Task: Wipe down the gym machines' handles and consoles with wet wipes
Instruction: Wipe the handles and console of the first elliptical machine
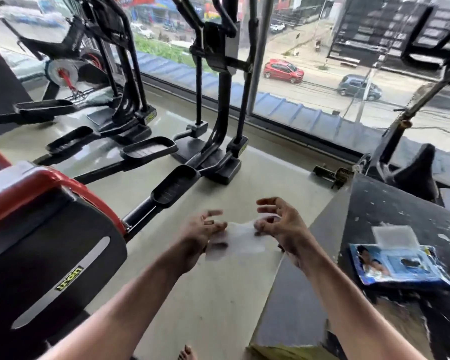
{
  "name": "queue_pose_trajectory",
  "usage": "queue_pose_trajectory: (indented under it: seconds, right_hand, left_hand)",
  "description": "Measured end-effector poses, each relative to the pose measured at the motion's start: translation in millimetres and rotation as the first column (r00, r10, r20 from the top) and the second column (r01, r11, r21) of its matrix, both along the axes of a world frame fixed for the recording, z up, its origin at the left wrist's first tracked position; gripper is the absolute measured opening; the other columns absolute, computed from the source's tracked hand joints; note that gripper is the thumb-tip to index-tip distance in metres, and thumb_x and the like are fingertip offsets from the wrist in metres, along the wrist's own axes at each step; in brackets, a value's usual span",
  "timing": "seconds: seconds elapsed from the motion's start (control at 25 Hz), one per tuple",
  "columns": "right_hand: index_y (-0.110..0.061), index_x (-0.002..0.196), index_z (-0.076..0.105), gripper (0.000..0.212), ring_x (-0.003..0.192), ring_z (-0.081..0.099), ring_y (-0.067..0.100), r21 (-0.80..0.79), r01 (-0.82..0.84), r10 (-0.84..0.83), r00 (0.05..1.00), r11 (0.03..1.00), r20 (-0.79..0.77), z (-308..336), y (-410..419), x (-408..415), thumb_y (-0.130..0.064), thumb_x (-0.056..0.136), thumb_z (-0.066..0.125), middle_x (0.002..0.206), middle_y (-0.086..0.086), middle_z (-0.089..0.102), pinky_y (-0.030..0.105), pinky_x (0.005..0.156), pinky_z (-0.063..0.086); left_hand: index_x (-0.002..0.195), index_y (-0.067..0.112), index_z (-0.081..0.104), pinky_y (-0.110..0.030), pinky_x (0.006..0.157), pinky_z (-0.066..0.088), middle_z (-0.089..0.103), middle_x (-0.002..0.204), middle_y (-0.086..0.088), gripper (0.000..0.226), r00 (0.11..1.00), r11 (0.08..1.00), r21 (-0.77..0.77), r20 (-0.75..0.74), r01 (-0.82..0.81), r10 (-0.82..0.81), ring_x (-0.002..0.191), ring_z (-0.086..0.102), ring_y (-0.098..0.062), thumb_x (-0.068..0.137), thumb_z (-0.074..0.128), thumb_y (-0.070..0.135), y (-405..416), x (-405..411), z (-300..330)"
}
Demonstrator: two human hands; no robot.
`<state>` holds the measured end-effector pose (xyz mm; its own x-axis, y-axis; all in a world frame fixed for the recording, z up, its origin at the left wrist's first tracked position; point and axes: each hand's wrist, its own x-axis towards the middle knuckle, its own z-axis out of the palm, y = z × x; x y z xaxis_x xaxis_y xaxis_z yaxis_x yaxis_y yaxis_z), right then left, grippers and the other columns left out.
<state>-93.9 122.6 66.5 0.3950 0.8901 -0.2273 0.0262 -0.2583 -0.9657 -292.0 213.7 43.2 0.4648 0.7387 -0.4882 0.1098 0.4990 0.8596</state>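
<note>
Wipe [240, 239] is stretched out between your two hands over the floor, your left hand [202, 229] pinching its left edge and your right hand [278, 222] pinching the right one, other fingers curled loosely. Pack of wet wipes [398, 263] sits with its flap up on the black scuffed platform [400, 203] near its front edge, just right of your right forearm. Elliptical machines [218, 100] stand ahead by the window [322, 61], and a red-and-black machine [50, 229] sits to your left.

daylight from window [296, 81] | floor [218, 294] glare | motion blur | edges warped
</note>
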Motion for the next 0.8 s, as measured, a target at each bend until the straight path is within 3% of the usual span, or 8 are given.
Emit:
queue_pose_trajectory:
  seconds: [0.08, 0.16, 0.24, 0.36, 0.48, 0.56, 0.68, 0.8]
  right_hand:
    - [-0.013, 0.114, 0.066, 0.044, 0.095, 0.067, 0.023, 0.059, 0.009, -0.009, 1.0, 0.998, -0.007, 11, 36, -8, 0.017, 0.082, 0.07, 0.125, 0.021, 0.063, 0.035, 0.072, 0.062]
    - [-0.01, 0.112, 0.065, 0.045, 0.099, 0.07, 0.025, 0.185, 0.064, -0.064, 0.998, 0.981, -0.003, 30, 69, -17, 0.024, 0.083, 0.062, 0.128, 0.023, 0.063, 0.034, 0.069, 0.06]
    - [-0.013, 0.114, 0.064, 0.049, 0.098, 0.074, 0.021, 0.363, 0.106, -0.138, 0.988, 0.926, 0.065, 69, 98, -29, 0.025, 0.085, 0.054, 0.12, 0.009, 0.071, 0.029, 0.067, 0.059]
    - [-0.022, 0.114, 0.065, 0.054, 0.092, 0.076, 0.022, 0.589, -0.032, -0.126, 0.966, 0.808, 0.226, 125, 124, -40, 0.023, 0.088, 0.052, 0.101, -0.007, 0.077, 0.03, 0.074, 0.06]
    - [-0.03, 0.109, 0.068, 0.061, 0.089, 0.075, 0.013, 0.613, -0.045, -0.192, 0.93, 0.789, 0.315, 129, 160, -33, 0.024, 0.086, 0.051, 0.09, -0.006, 0.079, 0.026, 0.08, 0.057]
    - [-0.024, 0.11, 0.068, 0.059, 0.092, 0.075, 0.016, 0.586, 0.075, -0.237, 0.95, 0.807, 0.204, 121, 202, -19, 0.025, 0.084, 0.051, 0.094, 0.0, 0.079, 0.029, 0.078, 0.058]
    - [-0.014, 0.107, 0.065, 0.049, 0.096, 0.076, 0.019, 0.56, 0.264, -0.291, 0.956, 0.785, -0.043, 132, 279, 16, 0.027, 0.086, 0.049, 0.118, 0.014, 0.071, 0.029, 0.066, 0.06]
    - [-0.008, 0.116, 0.056, 0.045, 0.094, 0.076, 0.022, 0.677, 0.255, -0.234, 0.964, 0.69, -0.125, 183, 343, 58, 0.027, 0.089, 0.047, 0.125, 0.019, 0.067, 0.027, 0.065, 0.06]
  left_hand:
    - [0.137, 0.021, 0.054, -0.036, 0.062, 0.059, 0.065, 0.113, -0.017, 0.047, 1.0, 0.997, 0.077, -0.005, 0.019, -0.019, 0.08, 0.066, -0.019, 0.098, 0.066, -0.002, 35, -6, 10]
    - [0.14, 0.025, 0.051, -0.036, 0.064, 0.058, 0.068, 0.12, -0.011, 0.057, 0.999, 0.985, 0.174, 0.051, -0.009, 0.0, 0.08, 0.067, -0.018, 0.095, 0.065, -0.007, 60, -7, 33]
    - [0.144, 0.028, 0.047, -0.032, 0.067, 0.058, 0.075, 0.118, -0.001, 0.064, 0.982, 0.936, 0.34, 0.186, -0.09, 0.027, 0.082, 0.069, -0.013, 0.095, 0.063, -0.01, 84, -8, 67]
    - [0.142, 0.033, 0.05, -0.028, 0.07, 0.056, 0.078, 0.11, -0.003, 0.066, 0.945, 0.801, 0.55, 0.322, -0.234, 0.055, 0.091, 0.07, -0.013, 0.093, 0.065, -0.01, 128, -8, 108]
    - [0.138, 0.033, 0.053, -0.031, 0.073, 0.054, 0.077, 0.114, 0.0, 0.061, 0.946, 0.791, 0.569, 0.322, -0.223, 0.035, 0.097, 0.069, -0.015, 0.094, 0.063, -0.009, 170, 1, 122]
    - [0.135, 0.03, 0.055, -0.031, 0.073, 0.052, 0.076, 0.12, 0.002, 0.057, 0.948, 0.837, 0.51, 0.317, -0.199, 0.032, 0.089, 0.067, -0.013, 0.095, 0.059, -0.011, 202, 18, 123]
    - [0.127, 0.024, 0.064, -0.024, 0.058, 0.051, 0.074, 0.126, -0.005, 0.052, 0.932, 0.897, 0.404, 0.363, -0.177, 0.02, 0.069, 0.062, -0.01, 0.091, 0.058, -0.012, 263, 62, 134]
    - [0.133, 0.027, 0.059, -0.023, 0.06, 0.05, 0.072, 0.128, -0.007, 0.061, 0.876, 0.804, 0.554, 0.474, -0.215, -0.093, 0.076, 0.066, -0.01, 0.08, 0.063, -0.002, 331, 111, 179]
